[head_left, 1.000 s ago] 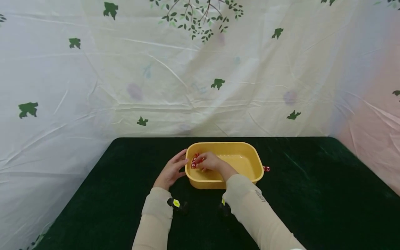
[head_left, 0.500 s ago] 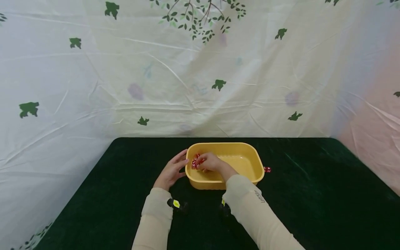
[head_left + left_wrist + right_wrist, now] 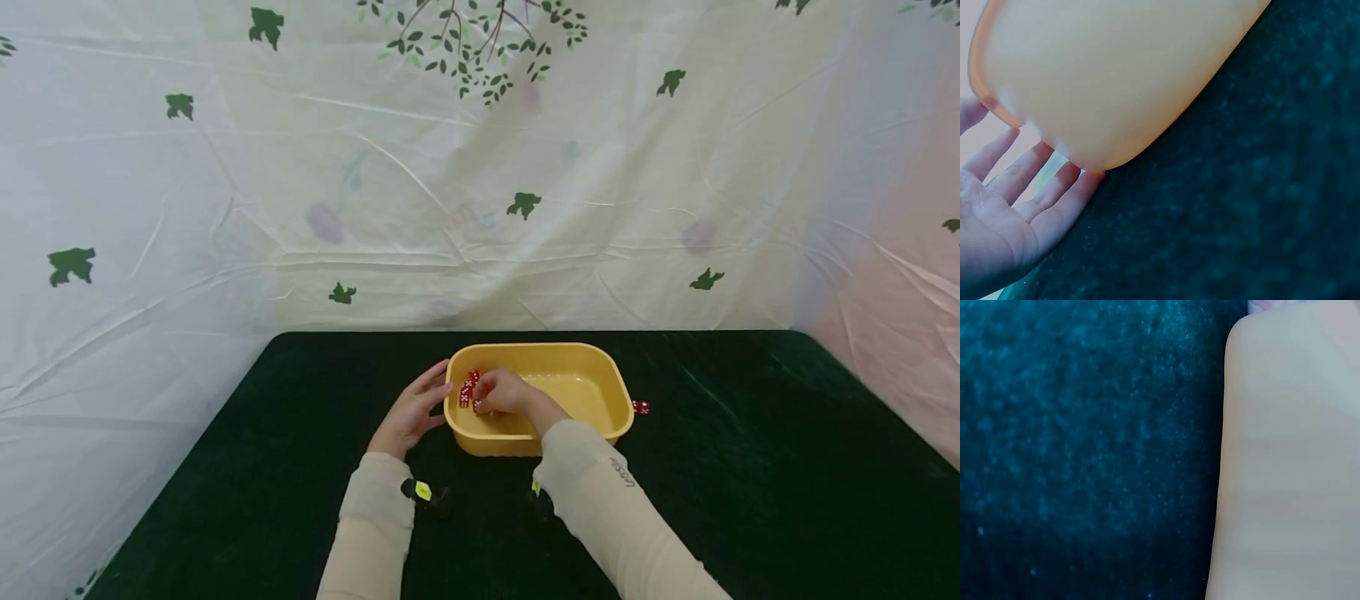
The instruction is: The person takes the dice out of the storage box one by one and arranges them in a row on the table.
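A yellow plastic basin [image 3: 577,347] stands on the dark green cloth, its wall [image 3: 1116,81] filling much of the left wrist view. My left hand [image 3: 408,412] rests its spread, nearly straight fingers [image 3: 1019,175] against the basin's left end. Inside the basin, my right hand [image 3: 506,392] has its fingers bent down and pinches a red die [image 3: 477,406] with white dots near the floor. Several more red dice [image 3: 465,396] lie along the left inner wall, partly covered by that hand. In the right wrist view only the basin's side [image 3: 1291,462] shows; the right hand is hidden there.
Red dice [image 3: 641,407] lie on the cloth just outside the basin's right end, partly hidden by it. The green-covered table [image 3: 750,467] spreads around the basin. A pale printed curtain [image 3: 420,208] hangs behind and at the sides.
My right hand's fingers have shifted slightly right and toward me inside the basin, uncovering more of the dice at the left wall. The left hand has stayed at the basin's end.
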Demonstrator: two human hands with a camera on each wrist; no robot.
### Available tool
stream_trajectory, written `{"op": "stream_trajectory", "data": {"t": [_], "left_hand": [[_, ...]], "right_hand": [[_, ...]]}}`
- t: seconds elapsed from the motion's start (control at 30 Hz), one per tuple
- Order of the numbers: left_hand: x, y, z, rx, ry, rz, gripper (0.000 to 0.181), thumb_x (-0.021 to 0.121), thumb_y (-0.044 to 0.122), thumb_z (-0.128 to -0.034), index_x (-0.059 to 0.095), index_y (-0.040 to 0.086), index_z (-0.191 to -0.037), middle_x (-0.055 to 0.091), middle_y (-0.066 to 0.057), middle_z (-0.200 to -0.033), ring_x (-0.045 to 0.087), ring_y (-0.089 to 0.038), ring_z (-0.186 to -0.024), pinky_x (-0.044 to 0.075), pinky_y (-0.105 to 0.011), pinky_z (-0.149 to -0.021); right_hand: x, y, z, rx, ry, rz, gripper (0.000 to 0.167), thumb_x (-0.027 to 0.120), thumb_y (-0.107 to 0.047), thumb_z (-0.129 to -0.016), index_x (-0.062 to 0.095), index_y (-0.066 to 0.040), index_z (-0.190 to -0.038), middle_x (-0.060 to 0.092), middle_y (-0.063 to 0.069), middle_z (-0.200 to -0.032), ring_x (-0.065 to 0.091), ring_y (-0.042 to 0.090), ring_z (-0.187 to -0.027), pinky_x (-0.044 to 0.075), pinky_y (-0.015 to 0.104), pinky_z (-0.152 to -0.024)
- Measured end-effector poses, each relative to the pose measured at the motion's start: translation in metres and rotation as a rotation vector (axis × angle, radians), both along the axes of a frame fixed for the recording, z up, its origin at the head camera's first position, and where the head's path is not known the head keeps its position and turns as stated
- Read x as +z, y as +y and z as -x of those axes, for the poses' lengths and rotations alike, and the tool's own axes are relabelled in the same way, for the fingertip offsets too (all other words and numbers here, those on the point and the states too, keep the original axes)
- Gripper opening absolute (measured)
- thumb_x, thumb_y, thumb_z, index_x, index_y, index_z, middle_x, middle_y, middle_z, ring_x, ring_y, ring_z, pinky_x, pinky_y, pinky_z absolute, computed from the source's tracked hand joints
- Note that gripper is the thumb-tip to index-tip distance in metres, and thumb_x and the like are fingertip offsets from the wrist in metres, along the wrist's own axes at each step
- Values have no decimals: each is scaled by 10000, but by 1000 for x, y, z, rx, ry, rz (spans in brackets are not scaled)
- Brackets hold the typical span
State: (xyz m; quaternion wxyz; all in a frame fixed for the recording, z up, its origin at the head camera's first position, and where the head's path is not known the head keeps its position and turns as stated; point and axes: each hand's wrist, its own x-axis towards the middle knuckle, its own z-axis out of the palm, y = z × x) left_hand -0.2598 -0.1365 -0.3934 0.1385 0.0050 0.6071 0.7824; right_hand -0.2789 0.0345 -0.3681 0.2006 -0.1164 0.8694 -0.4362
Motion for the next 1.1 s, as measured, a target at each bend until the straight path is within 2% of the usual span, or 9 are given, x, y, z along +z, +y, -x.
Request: {"op": "stream_trajectory", "data": {"t": [0.63,0.9,1.1], "left_hand": [[-2,-2,-3,-16,-6,-1,464,523,142,-860,379,167,-1301,369,-73,-1312,327,-257,-1178,318,-531,-869],[-4,-4,-4,-17,7,2,463,519,143,-862,377,169,-1302,366,-74,-1313,335,-258,-1173,318,-531,-868],[-4,-5,-3,-15,10,7,463,521,137,-861,380,176,-1300,369,-72,-1311,332,-259,-1175,319,-532,-868]], "right_hand": [[-3,0,-2,19,-3,-43,116,622,-15,-742,607,-20,-857,527,57,-742,464,172,-574,431,242,-536],[11,2,-1,27,-1,16,149,607,-20,-756,603,-1,-904,560,91,-789,522,239,-685,465,306,-635],[27,8,1,3,59,10,178,608,-26,-765,606,25,-936,551,62,-755,501,204,-648,464,350,-654]]}}
